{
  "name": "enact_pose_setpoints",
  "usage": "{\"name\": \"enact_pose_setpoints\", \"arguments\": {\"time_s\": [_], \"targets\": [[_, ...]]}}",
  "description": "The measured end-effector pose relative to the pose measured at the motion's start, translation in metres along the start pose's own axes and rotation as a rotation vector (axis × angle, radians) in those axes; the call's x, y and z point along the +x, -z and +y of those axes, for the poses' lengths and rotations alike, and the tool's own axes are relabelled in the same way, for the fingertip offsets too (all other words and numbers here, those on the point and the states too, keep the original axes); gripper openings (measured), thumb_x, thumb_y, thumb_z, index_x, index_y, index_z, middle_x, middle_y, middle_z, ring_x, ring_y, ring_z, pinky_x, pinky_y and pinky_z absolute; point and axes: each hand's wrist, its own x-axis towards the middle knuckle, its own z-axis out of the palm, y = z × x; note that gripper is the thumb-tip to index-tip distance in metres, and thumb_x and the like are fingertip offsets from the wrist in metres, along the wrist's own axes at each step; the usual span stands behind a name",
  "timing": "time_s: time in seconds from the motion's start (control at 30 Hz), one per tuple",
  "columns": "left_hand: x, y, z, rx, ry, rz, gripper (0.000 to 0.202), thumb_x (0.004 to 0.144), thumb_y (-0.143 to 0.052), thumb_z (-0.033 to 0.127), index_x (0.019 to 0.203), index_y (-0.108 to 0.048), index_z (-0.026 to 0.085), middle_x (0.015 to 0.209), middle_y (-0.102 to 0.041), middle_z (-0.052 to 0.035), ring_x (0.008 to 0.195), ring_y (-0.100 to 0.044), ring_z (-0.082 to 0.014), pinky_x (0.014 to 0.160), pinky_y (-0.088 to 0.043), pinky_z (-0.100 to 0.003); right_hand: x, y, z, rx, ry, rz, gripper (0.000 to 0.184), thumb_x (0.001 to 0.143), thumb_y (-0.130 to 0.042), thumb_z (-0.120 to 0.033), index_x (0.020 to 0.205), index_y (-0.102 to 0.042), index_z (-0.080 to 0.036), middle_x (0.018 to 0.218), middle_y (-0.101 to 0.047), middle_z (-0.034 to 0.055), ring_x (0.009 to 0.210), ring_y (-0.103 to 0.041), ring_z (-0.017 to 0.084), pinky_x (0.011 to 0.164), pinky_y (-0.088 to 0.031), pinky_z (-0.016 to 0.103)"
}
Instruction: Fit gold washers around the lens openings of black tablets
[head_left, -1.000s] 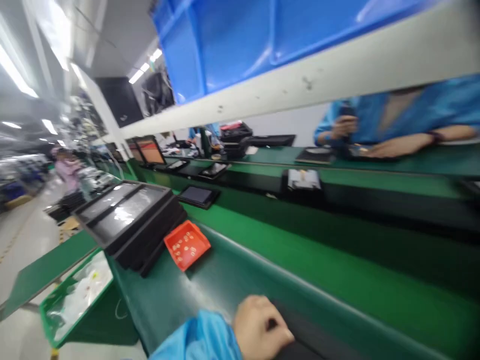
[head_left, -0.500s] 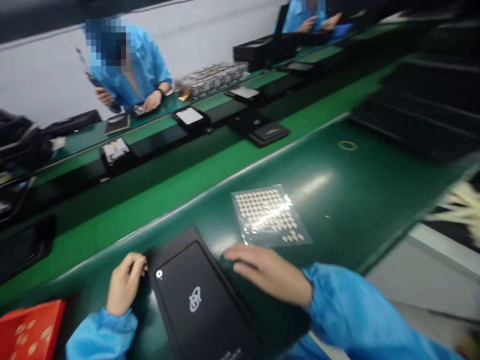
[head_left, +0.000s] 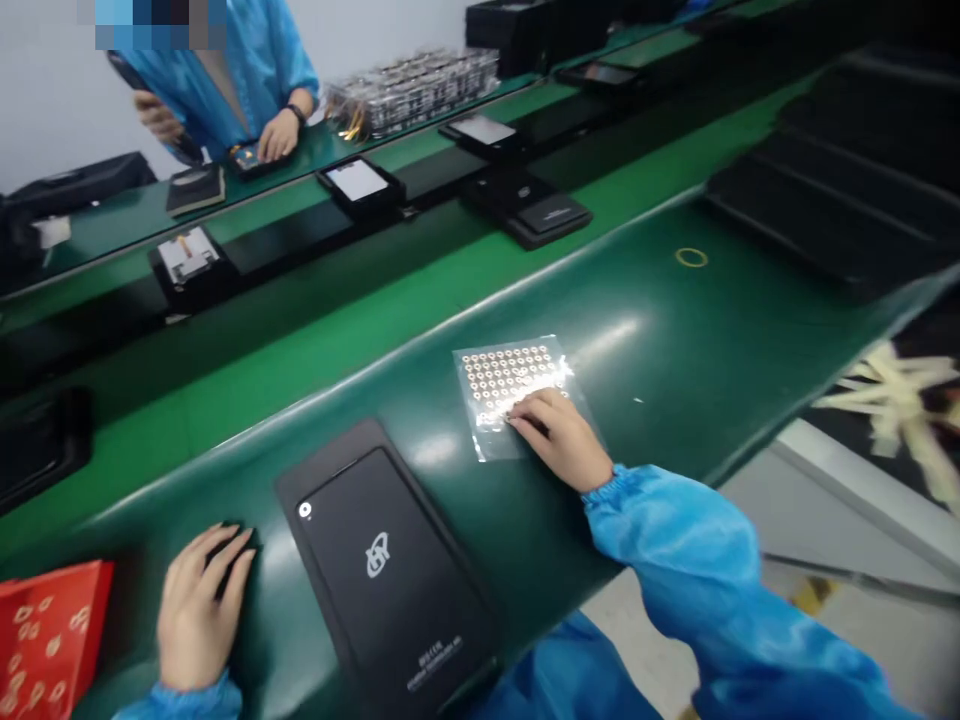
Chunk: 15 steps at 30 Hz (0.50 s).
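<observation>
A black tablet-like device (head_left: 405, 610) with a white logo and a white ring around its camera lies face down in a dark tray (head_left: 330, 455) in front of me. To its left my left hand (head_left: 202, 605) rests on the green table, fingers apart and holding nothing. My right hand (head_left: 561, 435) is over a clear sheet (head_left: 491, 445) with rows of small ring-shaped pieces (head_left: 491, 375). Its thumb and forefinger pinch together at the sheet's lower rows; whatever lies between the tips is too small to make out. The hand covers part of the sheet.
A red sheet (head_left: 56, 640) with scattered rings lies at left. Behind runs a green conveyor (head_left: 360, 350) with another black device (head_left: 525, 205) beyond the table edge. Dark trays (head_left: 832, 190) stand at right, near a yellow band (head_left: 691, 258). A co-worker (head_left: 247, 90) sits opposite.
My right hand has moved from beside the device up to the sheet and closed into a pinch. My left hand has left the tray's edge, moving left, and its fingers have spread.
</observation>
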Motion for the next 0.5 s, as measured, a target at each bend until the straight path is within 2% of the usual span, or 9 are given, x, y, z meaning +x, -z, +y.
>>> {"name": "enact_pose_setpoints", "arguments": {"time_s": [0.1, 0.17, 0.23, 0.3, 0.37, 0.43, 0.5], "targets": [[-0.009, -0.004, 0.009, 0.09, -0.031, -0.061, 0.036, 0.093, -0.049, 0.025, 0.128, -0.056, 0.023, 0.131, -0.056, -0.0138, 0.119, -0.055, -0.0307, 0.098, -0.047, -0.048, -0.002, 0.002, 0.001, 0.009, 0.053, -0.02, 0.018, 0.095, -0.048, -0.03, 0.088, -0.061, -0.021, 0.087, -0.06, 0.0084, 0.085, -0.058, 0.025, 0.077, -0.048, 0.04], [-0.014, -0.003, 0.019, 0.096, 0.016, -0.106, 0.052, 0.093, -0.049, 0.024, 0.144, -0.037, 0.024, 0.144, -0.045, -0.0158, 0.129, -0.048, -0.0323, 0.101, -0.046, -0.05, 0.001, 0.005, 0.006, 0.012, 0.082, -0.055, 0.02, 0.095, -0.048, -0.035, 0.087, -0.061, -0.022, 0.086, -0.06, 0.0083, 0.082, -0.058, 0.026, 0.074, -0.046, 0.041], [-0.016, -0.001, 0.03, 0.062, 0.089, -0.121, 0.065, 0.093, -0.052, 0.025, 0.151, -0.022, 0.021, 0.151, -0.034, -0.0184, 0.136, -0.039, -0.0333, 0.105, -0.043, -0.052, 0.007, 0.008, 0.012, 0.004, 0.099, -0.122, 0.028, 0.095, -0.046, -0.043, 0.083, -0.06, -0.022, 0.082, -0.06, 0.0078, 0.078, -0.058, 0.025, 0.071, -0.045, 0.04], [-0.016, 0.003, 0.041, 0.002, 0.145, -0.09, 0.065, 0.092, -0.054, 0.024, 0.149, -0.024, 0.02, 0.152, -0.03, -0.0188, 0.137, -0.038, -0.032, 0.108, -0.041, -0.051, 0.015, 0.01, 0.018, -0.014, 0.105, -0.221, 0.038, 0.094, -0.044, -0.054, 0.078, -0.059, -0.023, 0.079, -0.061, 0.0078, 0.073, -0.059, 0.024, 0.067, -0.045, 0.039], [-0.015, 0.006, 0.052, -0.052, 0.157, -0.04, 0.054, 0.091, -0.056, 0.021, 0.141, -0.038, 0.021, 0.151, -0.03, -0.0172, 0.133, -0.044, -0.0292, 0.108, -0.043, -0.049, 0.02, 0.011, 0.02, -0.029, 0.104, -0.298, 0.047, 0.093, -0.041, -0.062, 0.072, -0.059, -0.023, 0.076, -0.061, 0.0086, 0.07, -0.059, 0.024, 0.066, -0.045, 0.039], [-0.014, 0.01, 0.06, -0.082, 0.143, -0.015, 0.043, 0.09, -0.056, 0.017, 0.132, -0.047, 0.02, 0.15, -0.031, -0.0161, 0.13, -0.047, -0.0278, 0.106, -0.045, -0.047, 0.02, 0.012, 0.016, -0.041, 0.099, -0.306, 0.051, 0.092, -0.039, -0.066, 0.072, -0.059, -0.023, 0.075, -0.062, 0.0103, 0.071, -0.059, 0.024, 0.067, -0.046, 0.039], [-0.016, 0.013, 0.065, -0.096, 0.126, -0.02, 0.037, 0.09, -0.056, 0.016, 0.126, -0.052, 0.02, 0.148, -0.034, -0.0153, 0.131, -0.045, -0.0282, 0.104, -0.047, -0.047, 0.017, 0.012, 0.009, -0.052, 0.095, -0.256, 0.054, 0.092, -0.037, -0.068, 0.076, -0.06, -0.022, 0.079, -0.063, 0.0124, 0.076, -0.06, 0.026, 0.07, -0.046, 0.04]]}}
